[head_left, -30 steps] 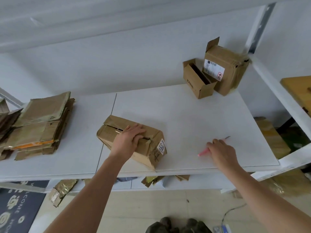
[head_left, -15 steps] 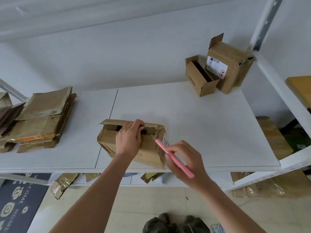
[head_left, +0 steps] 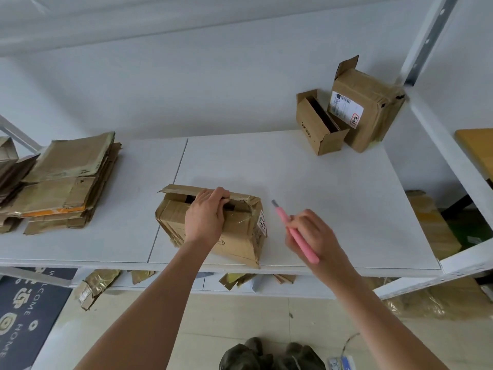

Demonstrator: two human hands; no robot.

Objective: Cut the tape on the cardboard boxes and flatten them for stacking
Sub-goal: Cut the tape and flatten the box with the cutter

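A taped brown cardboard box (head_left: 240, 233) with a white label on its right end stands near the front edge of the white shelf board (head_left: 333, 198). My left hand (head_left: 206, 216) grips its top, fingers curled over the edge of a partly open flap. My right hand (head_left: 313, 235) holds a pink utility knife (head_left: 294, 232) just right of the box, its grey blade tip pointing up and left, apart from the cardboard.
A stack of flattened cardboard (head_left: 64, 182) lies at the left of the shelf. Two more boxes, a small open box (head_left: 317, 129) and a labelled box (head_left: 365, 108), stand at the back right by the shelf post (head_left: 426, 41). Cardboard scraps lie on the lower shelf and floor.
My right hand picked up the pink knife from the shelf, brought it to the box's right end, and now has drawn it slightly right, away from the box. My left hand kept its hold.
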